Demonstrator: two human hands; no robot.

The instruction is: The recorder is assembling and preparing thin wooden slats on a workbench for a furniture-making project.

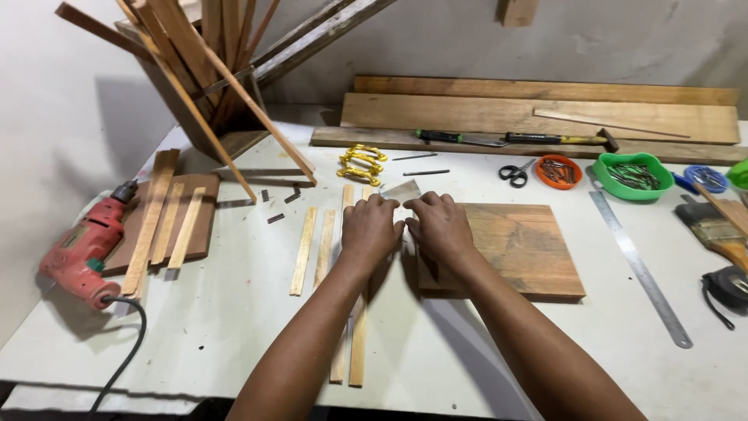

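On the white tabletop [234, 312], a square wooden board [514, 249] lies under the right hand [440, 226]. Beside it, the left hand [370, 228] and right together pinch a small grey sheet [401, 191], both grips narrow on it. Judging from this, uneven pressure could slide the sheet or nudge the 2 thin slats [315, 249] nearby.

Two bare forearms rise from the lower edge of the view, each ending in a bare hand. The left hand [371, 226] and the right hand [441, 224] wear no gloves, rings or watch. No sleeve shows on either arm up to the frame's edge. The knuckles are rounded and the fingers look short and sturdy.
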